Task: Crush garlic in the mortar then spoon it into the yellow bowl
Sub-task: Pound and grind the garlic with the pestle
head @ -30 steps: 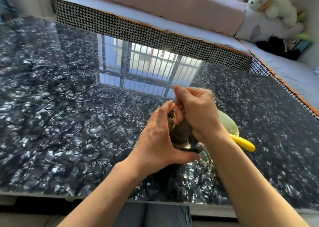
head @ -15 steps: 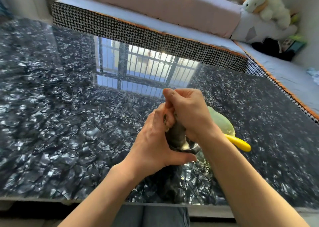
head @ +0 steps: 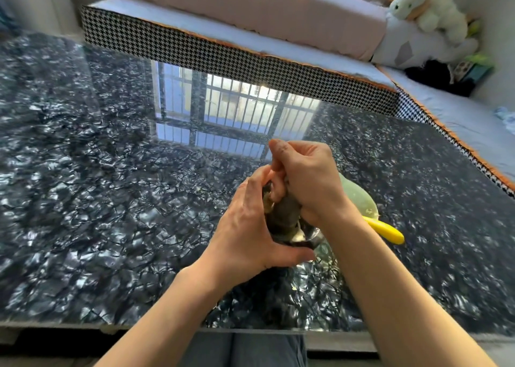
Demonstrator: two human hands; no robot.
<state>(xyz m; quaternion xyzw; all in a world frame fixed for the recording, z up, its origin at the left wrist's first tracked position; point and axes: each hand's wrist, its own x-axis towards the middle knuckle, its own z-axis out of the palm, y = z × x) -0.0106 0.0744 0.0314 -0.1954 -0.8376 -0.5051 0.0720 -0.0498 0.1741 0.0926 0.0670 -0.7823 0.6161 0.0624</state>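
A dark stone mortar (head: 308, 240) stands on the glossy black table, mostly hidden by my hands. My left hand (head: 245, 233) wraps around its near side, thumb along the base. My right hand (head: 303, 180) grips the dark pestle (head: 285, 213), which points down into the mortar. Pale crushed garlic (head: 298, 235) shows at the pestle's tip. Behind my right wrist sits the pale yellow bowl (head: 359, 199), half hidden. A yellow spoon handle (head: 386, 231) sticks out to the right of it.
The dark marbled table (head: 111, 199) reflects a barred window. A houndstooth-edged bench with a pink cushion (head: 250, 15) runs along the far and right sides, with a plush toy (head: 423, 7) in the corner. The table's near edge lies just above my knees.
My right hand has shifted slightly with the pestle, working it in the mortar. The camera view tilted a little. My left hand keeps its hold on the mortar.
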